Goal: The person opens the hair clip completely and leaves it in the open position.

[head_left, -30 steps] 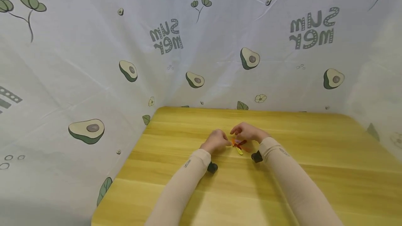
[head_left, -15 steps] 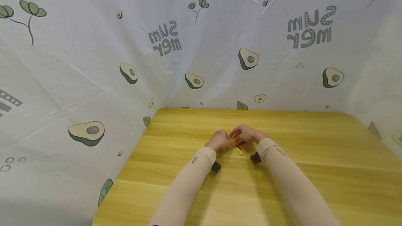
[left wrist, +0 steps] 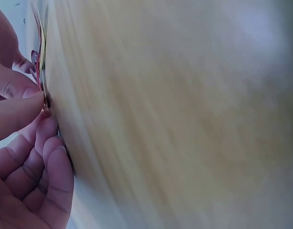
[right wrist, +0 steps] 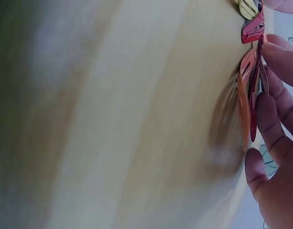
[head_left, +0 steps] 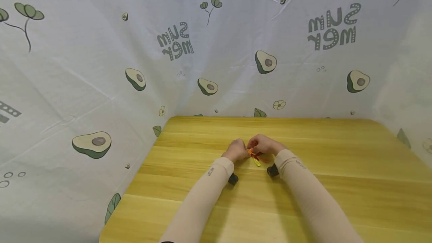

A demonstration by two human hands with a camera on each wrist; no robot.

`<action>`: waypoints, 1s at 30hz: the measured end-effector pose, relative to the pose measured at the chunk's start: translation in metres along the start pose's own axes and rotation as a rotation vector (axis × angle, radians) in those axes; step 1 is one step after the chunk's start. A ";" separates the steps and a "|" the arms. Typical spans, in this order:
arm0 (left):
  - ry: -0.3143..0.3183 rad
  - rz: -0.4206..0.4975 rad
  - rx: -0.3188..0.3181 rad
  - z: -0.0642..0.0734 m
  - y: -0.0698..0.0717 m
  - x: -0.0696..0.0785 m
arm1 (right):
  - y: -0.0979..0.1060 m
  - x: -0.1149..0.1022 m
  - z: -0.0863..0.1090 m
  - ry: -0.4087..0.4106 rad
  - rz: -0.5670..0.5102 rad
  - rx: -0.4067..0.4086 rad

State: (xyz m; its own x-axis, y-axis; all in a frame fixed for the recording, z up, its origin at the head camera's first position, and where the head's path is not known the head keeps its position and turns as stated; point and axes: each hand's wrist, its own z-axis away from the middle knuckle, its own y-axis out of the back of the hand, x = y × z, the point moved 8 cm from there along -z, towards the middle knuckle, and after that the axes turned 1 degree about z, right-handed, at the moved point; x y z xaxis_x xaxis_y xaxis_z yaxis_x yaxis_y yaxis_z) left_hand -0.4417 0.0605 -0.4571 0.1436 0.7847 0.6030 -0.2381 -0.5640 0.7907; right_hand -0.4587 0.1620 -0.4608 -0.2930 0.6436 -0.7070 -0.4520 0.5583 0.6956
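Several snap hair clips lie bunched between the hands in the head view. A yellow hair clip (head_left: 257, 162) points toward the person, and an orange hair clip (right wrist: 243, 102) and red hair clips (right wrist: 254, 29) fan out beside it in the right wrist view. My left hand (head_left: 236, 150) pinches the near end of the bunch between thumb and fingertips; in the left wrist view its thumb (left wrist: 17, 117) covers that end. From the other side my right hand (head_left: 266, 144) pinches a hair clip, thumb and forefinger together, other fingers curled behind. The fingers partly hide the clips.
The wooden table (head_left: 303, 190) spreads out around both hands. A white curtain (head_left: 236, 40) printed with avocados hangs behind and to the left. Black wrist cameras (head_left: 233, 179) sit under the cuffs.
My left hand has moved slightly right, closer to my right hand and onto the clips. My right fingertips have drawn in to pinch. The head view has shifted slightly.
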 end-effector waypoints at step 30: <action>-0.015 0.062 -0.038 -0.002 0.002 -0.004 | 0.008 -0.005 0.013 -0.018 0.013 0.043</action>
State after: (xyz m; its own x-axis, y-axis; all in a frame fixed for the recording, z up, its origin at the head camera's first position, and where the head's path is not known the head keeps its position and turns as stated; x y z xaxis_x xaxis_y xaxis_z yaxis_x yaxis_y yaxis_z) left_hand -0.4446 0.0566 -0.4580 0.1418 0.7444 0.6526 -0.2830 -0.6012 0.7473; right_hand -0.4497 0.1702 -0.4502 -0.2833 0.6604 -0.6954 -0.4111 0.5715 0.7102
